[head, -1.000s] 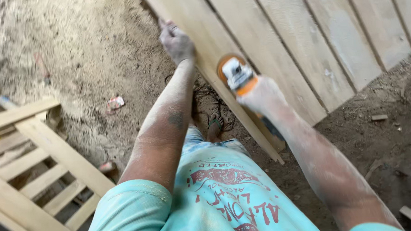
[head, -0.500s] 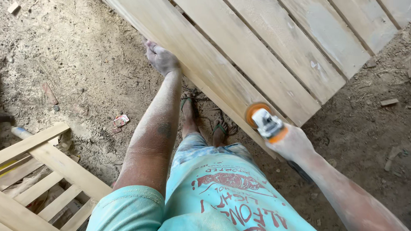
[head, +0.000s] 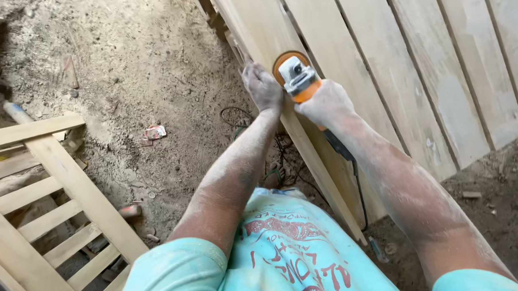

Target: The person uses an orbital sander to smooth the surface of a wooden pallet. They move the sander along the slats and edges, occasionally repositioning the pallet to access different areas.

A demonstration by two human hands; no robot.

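Head view, looking down over a dusty turquoise shirt (head: pixel 289 261) with red print on its front. The right hand (head: pixel 326 103) is wrapped fully round the body of a small grinder (head: pixel 298 78), fingers closed tight on it; the tool has a grey-white head, an orange collar and an orange disc at its tip. The disc lies against the near board of a large slatted wooden panel (head: pixel 388 69) that fills the upper right of the view, its pale boards running side by side with narrow dark gaps between them. A black cord (head: pixel 350 160) leaves the rear of the grinder and runs down along the panel's lower edge.

The left hand (head: pixel 262 87) rests on the panel's near edge, just beside the grinder and to its left, knuckles up and fingers curled over the wood; how firmly they grip cannot be told. Both forearms are coated in pale dust.

On the sandy ground (head: pixel 130 55) to the left lies a small crumpled wrapper (head: pixel 154 132), red and white, well apart from the hands. A thin loop of dark wire (head: pixel 232 113) lies below the left wrist. At lower left stands a second, smaller wooden frame (head: pixel 56 201) of pale slats, with a strip of yellow showing at its far left edge.
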